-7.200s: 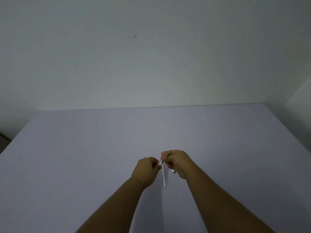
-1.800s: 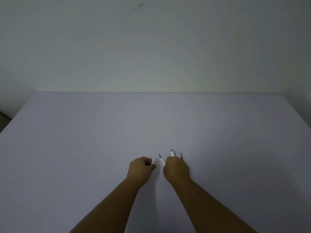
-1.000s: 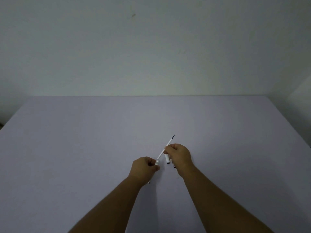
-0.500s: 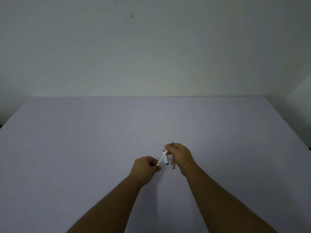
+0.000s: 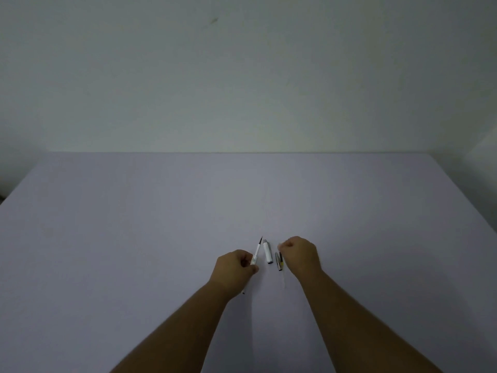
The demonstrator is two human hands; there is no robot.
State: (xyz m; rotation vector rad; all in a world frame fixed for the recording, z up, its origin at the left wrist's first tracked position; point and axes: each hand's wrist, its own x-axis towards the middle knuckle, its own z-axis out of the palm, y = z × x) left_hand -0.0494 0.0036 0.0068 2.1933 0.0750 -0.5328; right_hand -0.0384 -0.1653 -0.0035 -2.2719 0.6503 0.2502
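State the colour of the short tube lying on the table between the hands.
The short tube is white, seen best in the head view.

A person's left hand (image 5: 232,273) and right hand (image 5: 300,255), both bare. Behind the hands, the left forearm (image 5: 191,327) and right forearm (image 5: 347,321) are bare too, uncovered from the wrists as far back as they show, dimly lit throughout.

Right hand (image 5: 300,255) let go of pen (image 5: 257,251), pulled away rightward
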